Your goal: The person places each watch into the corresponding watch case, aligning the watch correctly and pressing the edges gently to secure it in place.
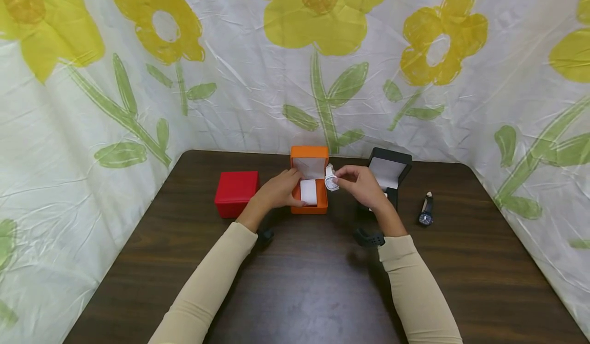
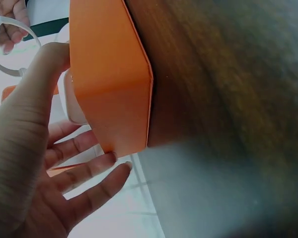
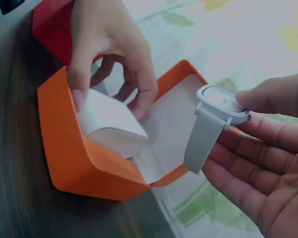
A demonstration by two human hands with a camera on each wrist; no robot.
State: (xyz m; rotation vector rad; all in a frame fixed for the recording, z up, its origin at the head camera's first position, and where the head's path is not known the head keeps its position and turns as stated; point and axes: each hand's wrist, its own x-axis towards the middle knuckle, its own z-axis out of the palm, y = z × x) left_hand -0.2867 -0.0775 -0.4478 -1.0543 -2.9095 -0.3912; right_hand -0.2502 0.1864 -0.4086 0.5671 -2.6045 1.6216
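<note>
An orange watch box (image 1: 310,210) stands with its lid up, a white cushion (image 1: 308,192) inside it. My left hand (image 1: 280,189) reaches in from the left and grips the cushion, thumb at its near end and fingers at its far end, as the right wrist view shows (image 3: 111,54). Just right of the box, my right hand (image 1: 361,184) holds a white wristwatch (image 1: 331,178), pinching its case between thumb and fingers. The watch's strap (image 3: 204,141) hangs down in the right wrist view; in the left wrist view it forms a closed loop.
A closed red box (image 1: 237,193) sits left of the orange one. Behind my right hand stands a black watch box (image 1: 391,162) with its lid raised. Farther right lies a dark-strapped watch (image 1: 426,211) on the brown wooden table (image 1: 304,282). A flowered curtain hangs behind.
</note>
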